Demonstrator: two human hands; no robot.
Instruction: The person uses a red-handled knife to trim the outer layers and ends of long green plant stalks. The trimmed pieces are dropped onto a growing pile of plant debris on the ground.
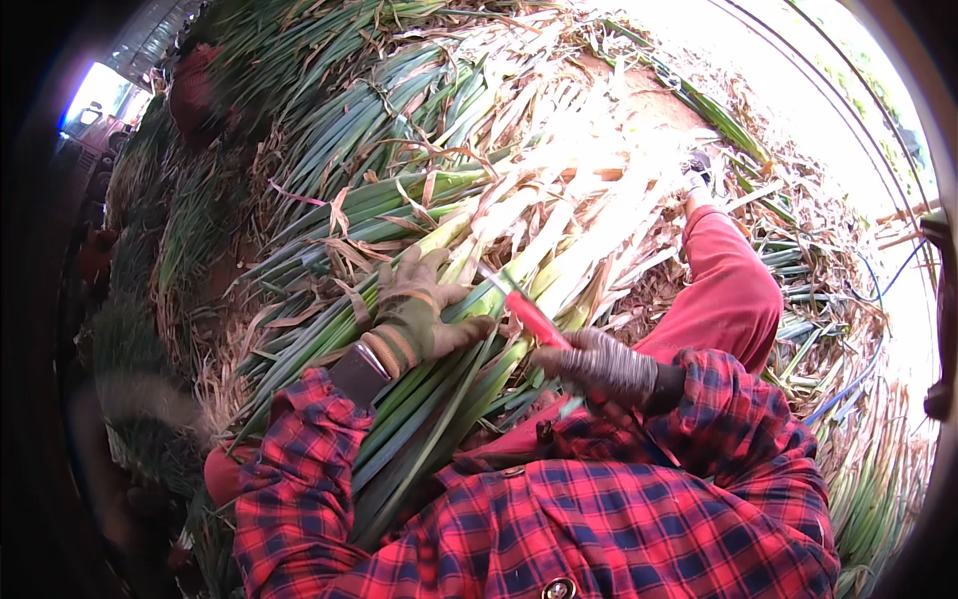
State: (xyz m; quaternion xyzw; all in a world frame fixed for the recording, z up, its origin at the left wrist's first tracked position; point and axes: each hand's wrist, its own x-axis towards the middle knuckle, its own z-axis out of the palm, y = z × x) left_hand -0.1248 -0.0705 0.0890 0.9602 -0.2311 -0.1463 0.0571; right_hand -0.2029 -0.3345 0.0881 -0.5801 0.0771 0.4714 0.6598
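Observation:
My left hand [414, 314], in an olive knit glove with a striped cuff, lies spread on a bunch of long green onions [394, 444] across my lap. Its fingers reach over the stalks, and the thumb stretches toward the right. My right hand [604, 364], in a grey glove, is closed round the red handle of a knife [536, 319]. The short blade points up and left, just above the stalks to the right of my left hand. Pale stalk ends with dry, papery leaves fan out beyond the blade, partly washed out by bright sun.
More green onions [349, 140] are heaped ahead and to the left. A red mesh sack [195, 85] stands at the far left. My red-trousered leg [733, 280] is bent at the right. Dry leaves [798, 230] and a blue cord [848, 387] lie beyond it.

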